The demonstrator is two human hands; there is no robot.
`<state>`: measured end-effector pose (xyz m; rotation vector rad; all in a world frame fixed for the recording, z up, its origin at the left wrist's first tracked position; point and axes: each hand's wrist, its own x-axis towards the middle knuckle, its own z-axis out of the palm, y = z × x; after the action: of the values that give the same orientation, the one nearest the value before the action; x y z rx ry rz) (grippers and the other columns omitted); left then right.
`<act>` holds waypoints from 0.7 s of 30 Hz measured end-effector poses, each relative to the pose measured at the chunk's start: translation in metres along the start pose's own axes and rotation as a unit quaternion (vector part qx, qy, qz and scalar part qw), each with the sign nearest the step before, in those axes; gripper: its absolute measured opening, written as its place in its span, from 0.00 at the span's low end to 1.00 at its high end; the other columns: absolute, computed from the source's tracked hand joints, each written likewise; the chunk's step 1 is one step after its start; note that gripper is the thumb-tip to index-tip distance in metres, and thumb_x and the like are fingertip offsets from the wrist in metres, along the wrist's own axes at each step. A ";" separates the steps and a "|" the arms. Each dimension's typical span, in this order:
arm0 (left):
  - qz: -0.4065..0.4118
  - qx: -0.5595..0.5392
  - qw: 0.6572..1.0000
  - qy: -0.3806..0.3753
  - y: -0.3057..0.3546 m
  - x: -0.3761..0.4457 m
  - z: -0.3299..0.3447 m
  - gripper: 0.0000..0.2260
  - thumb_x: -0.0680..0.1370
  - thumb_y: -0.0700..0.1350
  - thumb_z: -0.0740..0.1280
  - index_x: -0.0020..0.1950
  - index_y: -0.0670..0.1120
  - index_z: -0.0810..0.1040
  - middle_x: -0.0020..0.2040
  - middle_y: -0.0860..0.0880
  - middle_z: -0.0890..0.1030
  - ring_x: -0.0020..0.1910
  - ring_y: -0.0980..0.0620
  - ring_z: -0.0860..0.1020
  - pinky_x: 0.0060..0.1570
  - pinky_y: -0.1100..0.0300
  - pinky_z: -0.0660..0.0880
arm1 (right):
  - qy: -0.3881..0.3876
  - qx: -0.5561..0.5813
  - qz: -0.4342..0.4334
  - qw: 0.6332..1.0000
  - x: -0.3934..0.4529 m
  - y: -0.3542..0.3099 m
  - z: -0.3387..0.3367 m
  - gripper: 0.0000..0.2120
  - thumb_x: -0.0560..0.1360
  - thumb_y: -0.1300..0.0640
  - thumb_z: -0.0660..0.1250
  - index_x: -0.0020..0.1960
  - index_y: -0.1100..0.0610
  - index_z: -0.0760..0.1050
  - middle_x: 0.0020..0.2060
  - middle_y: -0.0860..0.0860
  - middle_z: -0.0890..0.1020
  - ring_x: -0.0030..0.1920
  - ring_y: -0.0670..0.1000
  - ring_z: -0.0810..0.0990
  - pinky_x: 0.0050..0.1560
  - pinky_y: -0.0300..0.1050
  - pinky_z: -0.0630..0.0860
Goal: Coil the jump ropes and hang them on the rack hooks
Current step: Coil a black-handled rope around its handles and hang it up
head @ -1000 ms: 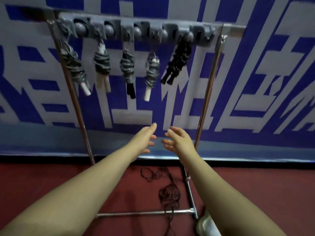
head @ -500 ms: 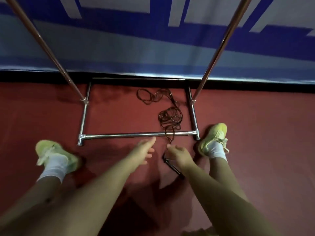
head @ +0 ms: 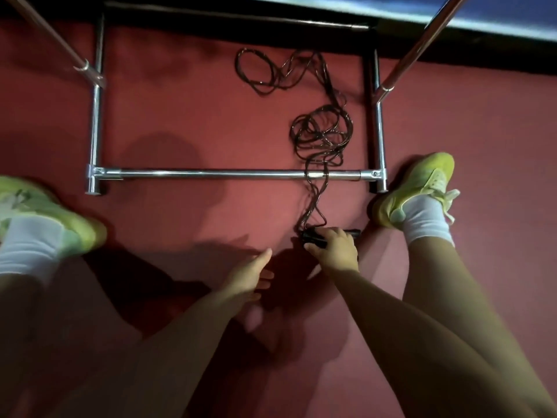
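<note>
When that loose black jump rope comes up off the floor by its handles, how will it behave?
Probably floppy: the jump rope lies in slack tangled loops, so it should dangle and trail. It may snag, since the cord crosses over the rack's base bar. The right hand grips the dark handles, which look rigid; the left hand is free to gather cord.

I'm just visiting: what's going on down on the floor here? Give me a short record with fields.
setting: red floor, chrome rack base
loose item: dark jump rope, tangled, its cord draped over the front bar
right hand: fingers curled round the rope's black handles on the floor
left hand: open, holding nothing, beside the right hand
feet: yellow-green shoes, white socks, either side of the rack
stage: rope not yet coiled
</note>
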<state>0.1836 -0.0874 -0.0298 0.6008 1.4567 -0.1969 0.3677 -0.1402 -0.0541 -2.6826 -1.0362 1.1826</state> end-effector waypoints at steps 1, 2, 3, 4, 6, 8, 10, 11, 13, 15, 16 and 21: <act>-0.008 -0.004 1.000 -0.001 -0.003 0.004 0.000 0.15 0.79 0.60 0.57 0.55 0.52 0.72 0.42 0.51 0.80 0.38 0.54 0.77 0.34 0.61 0.66 | -0.011 -0.035 -0.009 0.999 0.004 0.000 0.001 0.24 0.71 0.45 0.71 0.65 0.50 0.75 0.60 0.52 0.76 0.63 0.57 0.70 0.63 0.50 0.68; -0.014 -0.006 1.000 -0.002 -0.005 0.007 -0.001 0.15 0.79 0.60 0.57 0.56 0.51 0.72 0.42 0.51 0.80 0.37 0.54 0.76 0.34 0.62 0.66 | -0.018 -0.050 -0.008 0.999 0.006 0.002 0.005 0.24 0.70 0.45 0.72 0.64 0.51 0.75 0.61 0.52 0.76 0.63 0.57 0.70 0.62 0.51 0.69; -0.019 -0.007 1.000 -0.004 -0.006 0.009 -0.001 0.16 0.79 0.61 0.57 0.58 0.51 0.71 0.42 0.51 0.79 0.37 0.54 0.76 0.33 0.62 0.66 | -0.021 -0.054 -0.005 0.998 0.009 0.004 0.010 0.24 0.70 0.46 0.72 0.64 0.52 0.75 0.61 0.52 0.76 0.62 0.57 0.71 0.61 0.51 0.71; -0.024 -0.009 1.000 -0.007 -0.008 0.010 -0.001 0.16 0.79 0.61 0.57 0.58 0.51 0.71 0.41 0.51 0.79 0.36 0.54 0.75 0.33 0.63 0.65 | -0.026 -0.058 -0.001 0.998 0.008 0.006 0.014 0.24 0.70 0.47 0.73 0.63 0.53 0.74 0.60 0.53 0.76 0.62 0.57 0.72 0.60 0.51 0.72; -0.034 -0.016 0.999 -0.012 -0.013 0.012 -0.001 0.15 0.79 0.61 0.57 0.55 0.51 0.71 0.41 0.51 0.78 0.35 0.55 0.74 0.33 0.63 0.65 | -0.054 -0.070 0.009 0.996 0.005 0.008 0.022 0.25 0.69 0.49 0.73 0.65 0.51 0.73 0.61 0.53 0.77 0.61 0.57 0.74 0.59 0.50 0.73; -0.040 -0.023 0.999 -0.014 -0.019 0.013 -0.001 0.15 0.79 0.61 0.57 0.52 0.50 0.71 0.40 0.51 0.78 0.35 0.55 0.74 0.33 0.63 0.63 | -0.073 -0.063 0.023 0.995 0.002 0.010 0.031 0.28 0.70 0.50 0.72 0.69 0.47 0.70 0.62 0.53 0.77 0.62 0.57 0.75 0.59 0.49 0.73; -0.043 -0.029 0.999 -0.013 -0.023 0.013 -0.002 0.15 0.79 0.61 0.57 0.49 0.50 0.72 0.40 0.51 0.78 0.35 0.55 0.74 0.34 0.63 0.63 | -0.076 -0.031 0.034 0.996 -0.001 0.009 0.038 0.27 0.71 0.52 0.70 0.69 0.47 0.70 0.60 0.54 0.79 0.60 0.58 0.77 0.56 0.47 0.74; -0.043 -0.033 0.998 -0.013 -0.024 0.012 -0.003 0.15 0.79 0.61 0.57 0.48 0.50 0.72 0.40 0.51 0.78 0.35 0.55 0.74 0.35 0.63 0.62 | -0.080 -0.002 0.039 0.996 -0.002 0.007 0.042 0.24 0.71 0.53 0.69 0.67 0.49 0.72 0.56 0.55 0.81 0.57 0.58 0.78 0.54 0.48 0.74; -0.039 -0.041 0.998 -0.011 -0.026 0.010 -0.006 0.15 0.79 0.60 0.57 0.47 0.50 0.72 0.41 0.51 0.78 0.36 0.54 0.74 0.35 0.63 0.63 | -0.105 0.097 0.042 0.989 -0.005 0.000 0.047 0.14 0.73 0.57 0.66 0.58 0.54 0.75 0.42 0.54 0.81 0.45 0.58 0.81 0.46 0.50 0.77; -0.028 -0.047 0.999 -0.001 -0.025 0.009 -0.009 0.15 0.79 0.60 0.57 0.52 0.51 0.73 0.43 0.50 0.79 0.38 0.54 0.75 0.35 0.62 0.65 | -0.137 0.243 0.060 0.958 -0.011 -0.009 0.050 0.05 0.76 0.62 0.64 0.51 0.56 0.73 0.34 0.53 0.78 0.32 0.54 0.78 0.36 0.48 0.78; -0.025 -0.051 0.998 0.007 -0.024 0.009 -0.011 0.15 0.79 0.60 0.57 0.54 0.51 0.74 0.44 0.51 0.79 0.40 0.54 0.76 0.35 0.61 0.66 | -0.155 0.309 0.067 0.936 -0.014 -0.014 0.050 0.02 0.78 0.63 0.62 0.49 0.57 0.72 0.33 0.54 0.77 0.29 0.51 0.76 0.30 0.44 0.76; 0.007 -0.064 0.997 0.034 -0.012 0.009 -0.017 0.22 0.79 0.60 0.56 0.64 0.48 0.74 0.55 0.49 0.79 0.50 0.51 0.76 0.47 0.56 0.68 | -0.246 0.444 0.046 0.860 -0.028 -0.033 0.039 0.09 0.82 0.56 0.58 0.51 0.61 0.73 0.30 0.53 0.73 0.21 0.46 0.70 0.22 0.35 0.65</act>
<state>0.1643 -0.0869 -0.0413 0.5165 1.5178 -0.0726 0.3095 -0.1396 -0.0548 -1.7452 -0.2172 1.8298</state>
